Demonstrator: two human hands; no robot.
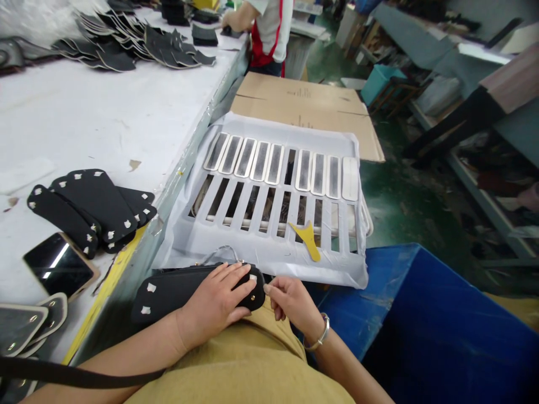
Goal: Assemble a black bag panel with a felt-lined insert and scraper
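Observation:
A black padded panel (172, 289) with small white tabs and a brass-coloured stud lies across my lap, against the near edge of a slotted rack. My left hand (219, 297) rests palm down on its right half, fingers stretched and slightly apart. At the panel's right tip, my right hand (290, 303) is closed in a pinch, thumb against forefinger. Whatever is between those fingertips is too small or hidden to make out. Beyond the panel, the white cloth-covered rack (240, 255) holds a row of pale-rimmed dark strips (259, 160). A yellow scrap (309, 240) lies on its slots.
On the left table (84, 123) are stacked black panels (99, 199), a phone (61, 264) and dark pieces (126, 47). Cardboard (303, 104) lies behind the rack. A blue bin (442, 320) stands at right. Another person (272, 33) works at the far table end.

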